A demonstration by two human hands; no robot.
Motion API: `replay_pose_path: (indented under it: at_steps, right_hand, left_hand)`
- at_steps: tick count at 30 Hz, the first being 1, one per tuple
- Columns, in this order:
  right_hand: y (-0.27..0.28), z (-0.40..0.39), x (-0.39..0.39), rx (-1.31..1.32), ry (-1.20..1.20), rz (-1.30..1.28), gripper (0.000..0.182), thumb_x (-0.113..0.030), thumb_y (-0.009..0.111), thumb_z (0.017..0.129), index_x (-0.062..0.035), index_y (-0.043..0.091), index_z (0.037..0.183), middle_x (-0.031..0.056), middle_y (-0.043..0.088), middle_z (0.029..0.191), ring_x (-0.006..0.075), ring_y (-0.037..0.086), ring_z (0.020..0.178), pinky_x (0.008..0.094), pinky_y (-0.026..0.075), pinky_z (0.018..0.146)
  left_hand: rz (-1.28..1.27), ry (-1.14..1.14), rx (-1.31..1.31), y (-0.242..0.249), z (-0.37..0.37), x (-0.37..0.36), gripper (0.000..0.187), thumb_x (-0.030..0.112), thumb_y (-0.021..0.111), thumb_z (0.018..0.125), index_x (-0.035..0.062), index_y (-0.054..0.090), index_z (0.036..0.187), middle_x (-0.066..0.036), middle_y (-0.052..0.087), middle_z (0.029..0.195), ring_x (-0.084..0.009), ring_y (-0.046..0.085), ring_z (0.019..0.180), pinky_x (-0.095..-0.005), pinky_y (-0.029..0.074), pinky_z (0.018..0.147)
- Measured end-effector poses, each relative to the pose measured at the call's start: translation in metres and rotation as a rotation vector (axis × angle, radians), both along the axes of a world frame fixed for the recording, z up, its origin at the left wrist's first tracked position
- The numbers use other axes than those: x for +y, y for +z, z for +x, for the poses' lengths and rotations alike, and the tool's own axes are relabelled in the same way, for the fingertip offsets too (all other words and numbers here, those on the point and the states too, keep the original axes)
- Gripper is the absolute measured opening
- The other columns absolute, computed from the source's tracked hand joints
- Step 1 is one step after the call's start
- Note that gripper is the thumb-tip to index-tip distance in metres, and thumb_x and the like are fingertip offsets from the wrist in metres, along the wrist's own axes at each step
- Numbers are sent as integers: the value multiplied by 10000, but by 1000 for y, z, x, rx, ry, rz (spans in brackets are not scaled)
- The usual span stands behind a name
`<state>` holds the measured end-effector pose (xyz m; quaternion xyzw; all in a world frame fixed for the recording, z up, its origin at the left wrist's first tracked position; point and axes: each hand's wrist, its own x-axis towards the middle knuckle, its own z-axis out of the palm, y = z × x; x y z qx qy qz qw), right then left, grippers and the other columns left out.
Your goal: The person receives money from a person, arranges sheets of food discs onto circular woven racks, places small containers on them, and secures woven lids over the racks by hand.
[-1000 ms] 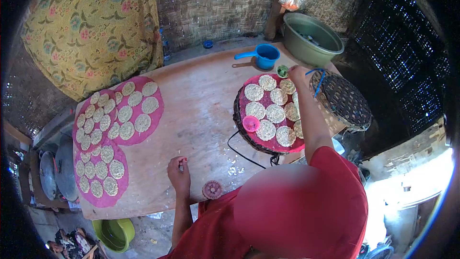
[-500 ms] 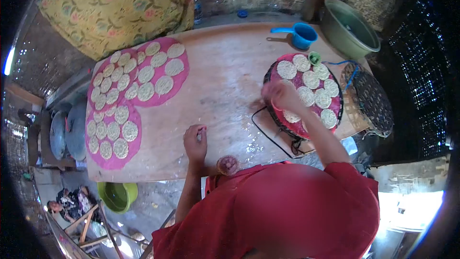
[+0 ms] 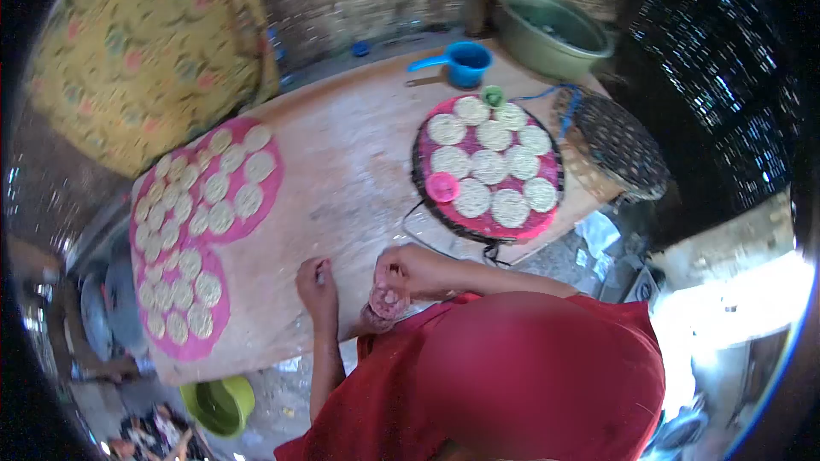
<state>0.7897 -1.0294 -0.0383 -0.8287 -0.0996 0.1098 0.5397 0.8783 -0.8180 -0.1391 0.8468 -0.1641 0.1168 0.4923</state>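
Note:
My left hand is held over the near part of the table with its fingers curled. A small pinkish bit shows at the fingertips, too small to name. Close to my body, my right hand bends its fingers down at the rim of a small round container with pinkish contents. What those fingers pinch, if anything, is hidden. Ahead of it lies a round tray with a pink sheet, bearing several pale textured discs. A pink round mould rests at the tray's left side, and a green cup at its far edge.
More pale discs lie on pink sheets at the table's left. Behind the tray are a blue dipper and a large green basin. A woven tray leans at the right. A green tub and a person are lower left.
My right hand has come back from the round tray to the small container, and the pink mould now lies uncovered on the tray. The view has shifted; my left hand stays curled.

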Motion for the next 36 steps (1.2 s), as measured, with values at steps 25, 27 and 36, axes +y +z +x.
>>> replay_pose_path:
  at_steps: [25,27,36]
  right_hand:
    - [-46,-153,-333,-360,-1721,726,181,-204,588,866,-30,632,842,38,588,695,141,573,598,261,478,565]
    - [-39,-174,-340,-510,-1885,-66,151,-172,592,844,-28,633,823,90,613,761,161,595,675,283,478,585]
    - [12,-223,-443,414,-1513,-1008,418,-289,520,771,-225,587,1178,162,526,1264,318,464,1211,540,316,1003]
  left_hand:
    - [88,-39,31,2,-1,-4,77,123,613,829,48,627,841,-79,589,794,-189,528,711,-315,421,662]
    - [91,-17,29,1,-2,-3,81,124,615,829,44,621,842,-83,590,797,-188,529,704,-316,423,652]
    - [116,-23,-9,-4,-1,-2,66,101,616,814,38,600,813,-82,574,783,-205,523,702,-329,422,651]
